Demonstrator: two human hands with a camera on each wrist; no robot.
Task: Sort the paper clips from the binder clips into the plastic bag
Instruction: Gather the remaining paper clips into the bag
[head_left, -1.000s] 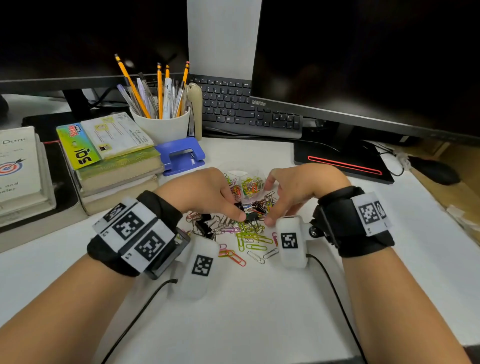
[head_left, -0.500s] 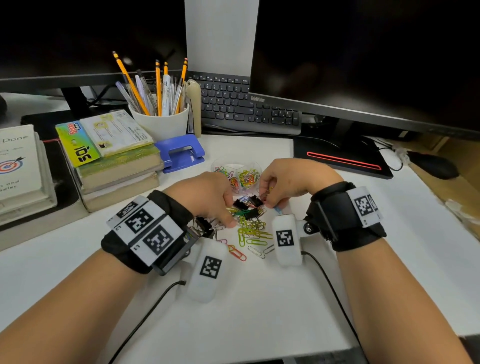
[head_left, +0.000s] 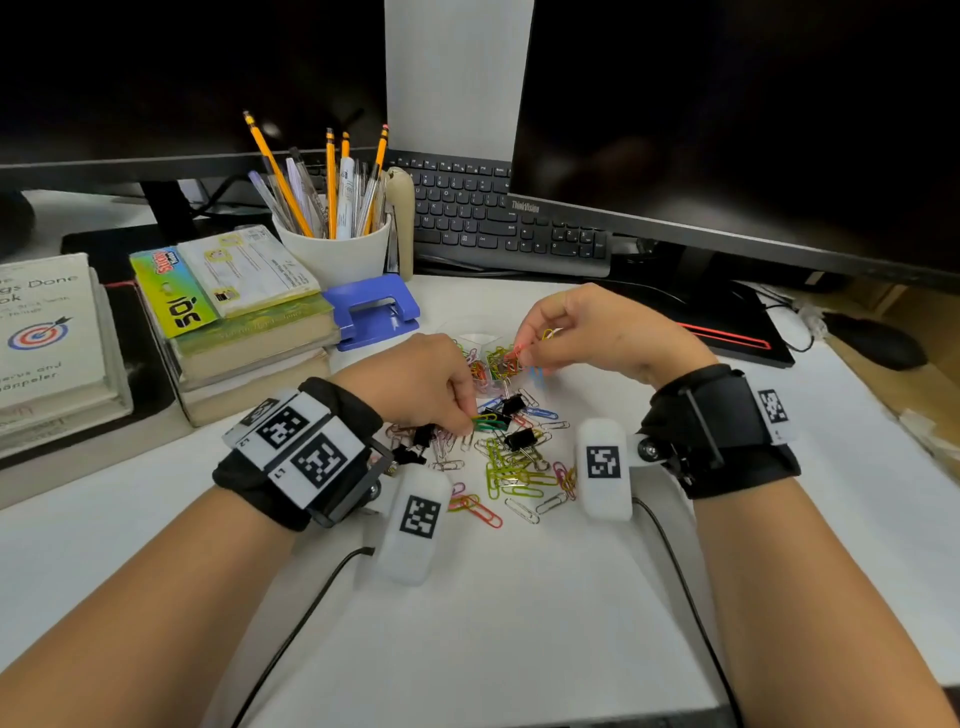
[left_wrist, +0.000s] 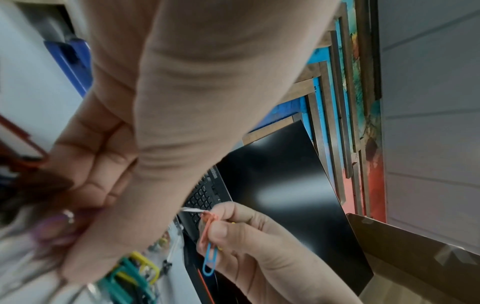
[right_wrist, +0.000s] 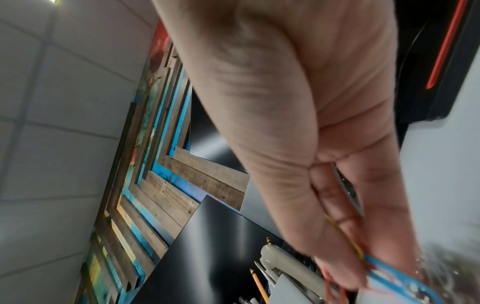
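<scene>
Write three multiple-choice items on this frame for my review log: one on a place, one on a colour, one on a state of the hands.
1. Where does the plastic bag lie?
A. on the books
B. on the desk behind the loose clip pile
C. inside the white cup

2. What colour is the hole punch beside the books?
A. blue
B. red
C. yellow

3. What is the right hand doing?
A. lying flat on the desk
B. typing on the keyboard
C. pinching paper clips above the bag

Answers:
1. B: the head view shows the bag, with coloured clips in it, past the pile and below the right hand.
2. A: its body is plainly blue.
3. C: the left wrist view shows orange and blue clips between its fingertips; meanwhile the left hand pinches at green clips in the pile.
</scene>
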